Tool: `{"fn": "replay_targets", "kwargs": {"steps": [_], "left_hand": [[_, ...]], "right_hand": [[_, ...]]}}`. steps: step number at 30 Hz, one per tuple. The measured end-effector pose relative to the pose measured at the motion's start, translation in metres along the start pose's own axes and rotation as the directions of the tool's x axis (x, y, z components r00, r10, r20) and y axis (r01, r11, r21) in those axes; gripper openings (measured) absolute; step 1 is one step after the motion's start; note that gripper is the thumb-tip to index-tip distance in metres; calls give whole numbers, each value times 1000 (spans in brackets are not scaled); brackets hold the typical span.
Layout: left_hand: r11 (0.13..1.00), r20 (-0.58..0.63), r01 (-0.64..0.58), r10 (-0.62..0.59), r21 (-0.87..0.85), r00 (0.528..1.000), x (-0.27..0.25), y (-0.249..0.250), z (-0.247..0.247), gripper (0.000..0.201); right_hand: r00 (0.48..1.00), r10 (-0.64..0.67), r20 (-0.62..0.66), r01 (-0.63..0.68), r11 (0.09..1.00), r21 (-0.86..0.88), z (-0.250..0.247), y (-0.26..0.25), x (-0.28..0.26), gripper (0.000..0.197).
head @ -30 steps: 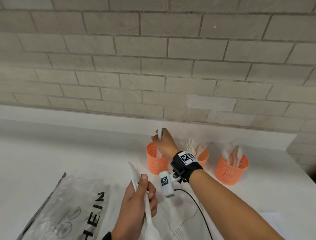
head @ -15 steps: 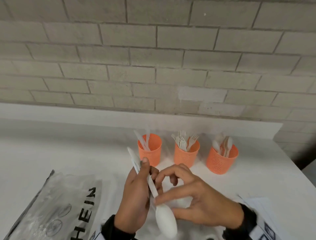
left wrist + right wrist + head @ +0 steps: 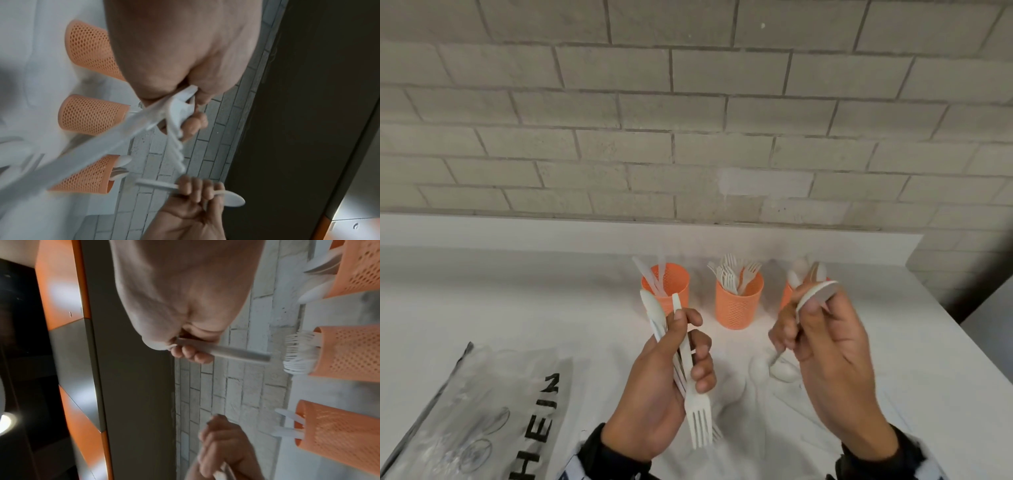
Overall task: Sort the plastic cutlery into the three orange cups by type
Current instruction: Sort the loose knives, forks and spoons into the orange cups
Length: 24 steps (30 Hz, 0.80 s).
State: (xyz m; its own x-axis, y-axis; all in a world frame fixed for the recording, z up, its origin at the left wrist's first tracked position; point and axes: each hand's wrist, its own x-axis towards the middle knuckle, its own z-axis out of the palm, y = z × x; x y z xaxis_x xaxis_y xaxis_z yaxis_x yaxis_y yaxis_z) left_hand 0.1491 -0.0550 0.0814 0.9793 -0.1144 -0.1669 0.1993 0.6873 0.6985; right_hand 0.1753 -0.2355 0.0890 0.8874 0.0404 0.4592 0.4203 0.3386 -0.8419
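Note:
Three orange mesh cups stand in a row by the wall: the left cup (image 3: 665, 286) holds knives, the middle cup (image 3: 739, 303) forks, and the right cup (image 3: 788, 295), with spoons, is partly hidden behind my right hand. My left hand (image 3: 688, 353) grips a bundle of white cutlery (image 3: 683, 363), with a fork head (image 3: 700, 423) pointing down and blade ends pointing up. My right hand (image 3: 808, 325) holds one white spoon (image 3: 818, 291), bowl up, in front of the right cup. In the left wrist view the spoon (image 3: 233, 199) sticks out of my right fist.
Loose white cutlery (image 3: 774, 370) lies on the white counter (image 3: 517, 301) between and under my hands. A clear plastic bag (image 3: 482, 411) with black letters lies at the left. A brick wall (image 3: 688, 137) rises behind the cups; the counter's edge runs at the right.
My right hand left the knife cup, came back to my left hand, took the spoon out of the bundle and lifted it away to the right.

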Motion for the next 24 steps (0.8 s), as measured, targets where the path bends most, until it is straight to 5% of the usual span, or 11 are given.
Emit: {"fn": "replay_targets", "kwargs": {"steps": [7, 12, 14, 17, 21, 24], "left_hand": [[959, 156, 114, -158, 261, 975, -14, 1, 6, 28], [832, 152, 47, -156, 552, 976, -15, -9, 7, 9], [776, 148, 13, -137, 631, 979, -13, -14, 4, 16], [734, 196, -55, -108, 677, 975, -12, -16, 1, 24], [729, 259, -86, -129, 679, 957, -12, -18, 2, 43], [749, 248, -79, -117, 658, 962, -11, -20, 3, 47]], "right_hand": [[961, 206, 185, -159, 958, -239, 11, -7, 0, 41], [927, 257, 273, -137, 911, -390, 23, -14, 9, 26], [903, 299, 309, -147, 890, -432, 25, -12, 7, 20], [906, 329, 268, -189, 878, -439, 24, -10, 5, 3], [934, 345, 94, -286, 878, -383, 20, 4, 2, 43], [922, 365, 128, -300, 884, -358, 22, 8, -3, 24]]}}
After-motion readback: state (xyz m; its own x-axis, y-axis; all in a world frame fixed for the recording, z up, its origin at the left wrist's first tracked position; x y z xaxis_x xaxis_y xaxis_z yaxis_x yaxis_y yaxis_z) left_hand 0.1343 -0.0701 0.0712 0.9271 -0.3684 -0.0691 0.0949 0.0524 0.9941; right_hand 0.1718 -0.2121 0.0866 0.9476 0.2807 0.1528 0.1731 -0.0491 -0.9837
